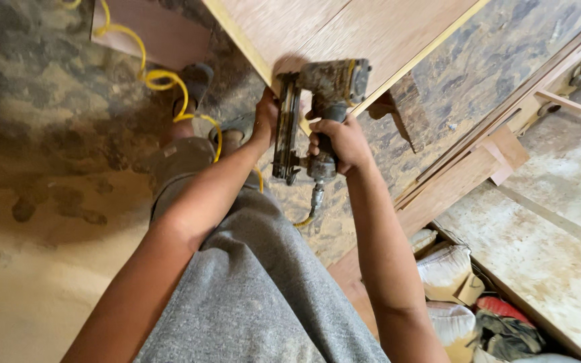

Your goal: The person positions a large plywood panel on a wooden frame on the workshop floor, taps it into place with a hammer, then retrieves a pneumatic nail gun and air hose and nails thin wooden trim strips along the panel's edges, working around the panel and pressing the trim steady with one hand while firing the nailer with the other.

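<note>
My right hand (343,142) grips the handle of a dusty pneumatic nail gun (321,101), its head pressed against the edge of a large plywood panel (344,27). The panel has a pale yellow edge strip. My left hand (264,122) is beside the gun's long magazine, holding it or the panel edge; the fingers are partly hidden behind the tool. A yellow coiled air hose (163,81) runs from the gun's base across the floor.
Sawdust covers the floor (35,202). My sandalled feet (196,84) stand below the panel. Wooden boards and strips (465,168) lean at right, next to a dusty work surface (553,235). White sacks and rags (452,275) lie at lower right.
</note>
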A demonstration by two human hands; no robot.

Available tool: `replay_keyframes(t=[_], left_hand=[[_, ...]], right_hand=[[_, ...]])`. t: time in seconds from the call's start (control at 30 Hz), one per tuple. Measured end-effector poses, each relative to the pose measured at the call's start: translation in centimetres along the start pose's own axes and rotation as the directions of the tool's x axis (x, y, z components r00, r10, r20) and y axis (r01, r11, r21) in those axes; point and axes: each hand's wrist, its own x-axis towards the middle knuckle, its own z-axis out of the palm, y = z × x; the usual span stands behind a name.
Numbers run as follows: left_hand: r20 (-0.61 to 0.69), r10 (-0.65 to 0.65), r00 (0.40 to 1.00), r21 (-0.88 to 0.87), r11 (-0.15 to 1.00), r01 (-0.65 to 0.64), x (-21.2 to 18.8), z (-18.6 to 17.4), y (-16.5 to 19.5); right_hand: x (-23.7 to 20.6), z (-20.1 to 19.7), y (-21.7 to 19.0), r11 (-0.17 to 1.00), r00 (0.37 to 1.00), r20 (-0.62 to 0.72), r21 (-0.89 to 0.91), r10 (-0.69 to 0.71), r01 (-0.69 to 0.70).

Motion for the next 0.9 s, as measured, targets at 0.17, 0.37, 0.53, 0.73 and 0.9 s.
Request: replay_keyframes(t=[0.17, 0.37, 0.53, 0.73, 0.9], left_hand=[[-0.018, 0.098, 0.995, 0.218, 0.972, -0.092, 0.4, -0.7, 0.3], [0.040, 0.071, 0.997, 0.076, 0.994, -0.074, 0.6, -1.5, 0.0], [0.027, 0.273, 0.962, 0.379, 0.887, -0.262, 0.0, -2.2, 0.3], [-0.087, 0.145, 0.986, 0.304, 0.946, -0.112, -1.1, -2.6, 0.4], [-0.095, 0.189, 0.977, 0.417, 0.899, -0.133, -1.7, -3.2, -0.4]], right_hand=[[0.7, 0.2, 0.7, 1.000, 1.000, 0.023, -0.021, 0.000, 0.000], [0.3, -0.6, 2.7, 0.990, 0.998, 0.035, 0.134, -0.059, 0.054], [-3.5, -3.1, 6.2, 0.938, 0.994, -0.024, 0.330, -0.107, 0.108], [-7.8, -6.6, 11.2, 0.965, 0.973, -0.219, 0.233, -0.071, 0.123], [-9.5, -6.4, 15.6, 0.883, 0.963, -0.271, 0.449, -0.014, 0.139]])
